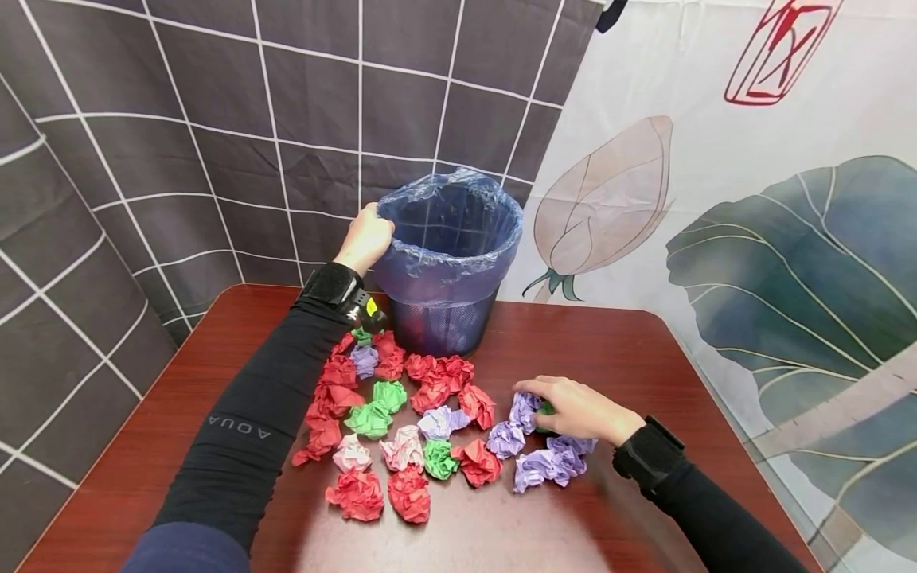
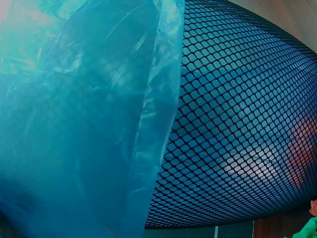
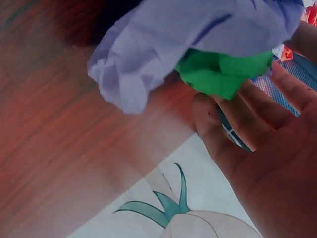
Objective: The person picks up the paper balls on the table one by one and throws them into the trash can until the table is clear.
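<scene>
With my left hand [image 1: 368, 239] I grip the rim of a mesh trash bin [image 1: 444, 330] on its left side. A blue plastic liner [image 1: 451, 278] is folded over the rim; the left wrist view shows liner and mesh close up, with pale and red shapes behind the mesh. My right hand [image 1: 583, 406] reaches palm down over purple paper balls [image 1: 524, 410] on the right of the table. In the right wrist view its fingers [image 3: 257, 116] extend beside a green paper ball [image 3: 223, 72], and a purple paper ball [image 3: 208, 29] partly covers that one.
Several red paper balls [image 1: 356, 493], green ones [image 1: 372, 418], and pink ones [image 1: 403, 450] lie left of and in front of the bin on the brown table [image 1: 595, 338]. A dark tiled-pattern cloth [image 1: 308, 95] and a flower-printed cloth [image 1: 609, 199] hang behind.
</scene>
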The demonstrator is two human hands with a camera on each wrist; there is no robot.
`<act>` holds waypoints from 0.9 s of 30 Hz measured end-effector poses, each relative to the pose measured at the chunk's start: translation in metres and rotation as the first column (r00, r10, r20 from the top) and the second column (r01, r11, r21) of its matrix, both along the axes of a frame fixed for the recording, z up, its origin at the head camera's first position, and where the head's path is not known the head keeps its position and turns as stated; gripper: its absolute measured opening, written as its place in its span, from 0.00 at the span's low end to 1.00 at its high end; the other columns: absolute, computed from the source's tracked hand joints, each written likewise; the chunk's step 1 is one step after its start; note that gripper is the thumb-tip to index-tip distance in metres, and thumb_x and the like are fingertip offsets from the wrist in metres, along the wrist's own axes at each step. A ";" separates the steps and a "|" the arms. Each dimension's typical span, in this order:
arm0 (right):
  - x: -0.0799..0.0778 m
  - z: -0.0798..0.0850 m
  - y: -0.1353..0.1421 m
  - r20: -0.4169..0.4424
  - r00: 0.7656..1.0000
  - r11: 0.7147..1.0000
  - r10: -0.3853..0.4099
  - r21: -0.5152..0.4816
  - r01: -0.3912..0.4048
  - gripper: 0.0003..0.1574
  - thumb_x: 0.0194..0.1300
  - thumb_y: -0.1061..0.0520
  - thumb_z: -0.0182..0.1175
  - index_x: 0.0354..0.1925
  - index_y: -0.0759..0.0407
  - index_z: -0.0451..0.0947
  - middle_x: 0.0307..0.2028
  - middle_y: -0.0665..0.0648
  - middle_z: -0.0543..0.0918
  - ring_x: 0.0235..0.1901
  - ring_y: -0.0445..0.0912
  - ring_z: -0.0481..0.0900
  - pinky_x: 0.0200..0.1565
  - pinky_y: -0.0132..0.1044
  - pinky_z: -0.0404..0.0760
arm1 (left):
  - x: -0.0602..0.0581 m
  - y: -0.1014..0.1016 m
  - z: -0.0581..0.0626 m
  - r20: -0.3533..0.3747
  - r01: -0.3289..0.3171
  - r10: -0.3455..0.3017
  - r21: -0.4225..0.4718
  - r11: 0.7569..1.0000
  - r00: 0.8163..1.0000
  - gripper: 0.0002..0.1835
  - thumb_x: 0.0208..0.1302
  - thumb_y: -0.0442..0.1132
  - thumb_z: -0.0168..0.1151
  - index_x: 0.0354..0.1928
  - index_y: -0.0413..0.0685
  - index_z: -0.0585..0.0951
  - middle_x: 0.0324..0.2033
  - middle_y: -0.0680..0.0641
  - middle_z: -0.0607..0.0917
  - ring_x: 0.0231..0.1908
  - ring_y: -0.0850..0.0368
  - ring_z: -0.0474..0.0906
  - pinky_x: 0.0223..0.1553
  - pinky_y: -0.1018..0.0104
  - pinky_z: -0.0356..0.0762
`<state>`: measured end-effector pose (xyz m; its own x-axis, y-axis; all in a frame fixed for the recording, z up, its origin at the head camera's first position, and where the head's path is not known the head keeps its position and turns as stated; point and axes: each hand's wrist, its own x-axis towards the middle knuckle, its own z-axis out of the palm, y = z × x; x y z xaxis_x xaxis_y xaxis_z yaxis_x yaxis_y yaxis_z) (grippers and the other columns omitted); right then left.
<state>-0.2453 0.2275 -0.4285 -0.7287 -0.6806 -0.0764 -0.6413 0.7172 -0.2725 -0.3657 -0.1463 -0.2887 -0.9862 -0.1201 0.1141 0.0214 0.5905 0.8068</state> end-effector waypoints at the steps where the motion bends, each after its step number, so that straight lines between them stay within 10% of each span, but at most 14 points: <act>1: 0.000 -0.001 0.000 -0.003 1.000 1.000 0.006 -0.001 -0.006 0.31 0.65 0.54 0.65 0.66 0.54 0.75 0.60 0.55 0.81 0.59 0.50 0.79 0.61 0.52 0.77 | -0.001 0.000 0.000 0.000 0.000 0.000 0.001 1.000 1.000 0.31 0.65 0.36 0.45 0.70 0.31 0.65 0.68 0.32 0.72 0.69 0.38 0.66 0.70 0.49 0.63; 27: -0.005 -0.003 -0.006 -0.128 0.992 0.996 -0.006 -0.085 -0.005 0.25 0.62 0.58 0.69 0.57 0.52 0.78 0.51 0.50 0.84 0.51 0.44 0.81 0.56 0.48 0.80 | 0.001 0.000 0.000 0.013 0.000 0.000 0.032 0.999 1.000 0.32 0.67 0.36 0.44 0.73 0.34 0.62 0.71 0.34 0.68 0.72 0.40 0.62 0.73 0.50 0.59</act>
<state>-0.2498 0.2215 -0.4318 -0.7289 -0.6804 0.0759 -0.6748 0.6952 -0.2478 -0.3650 -0.1462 -0.2888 -0.9876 -0.1232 0.0972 0.0108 0.5645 0.8254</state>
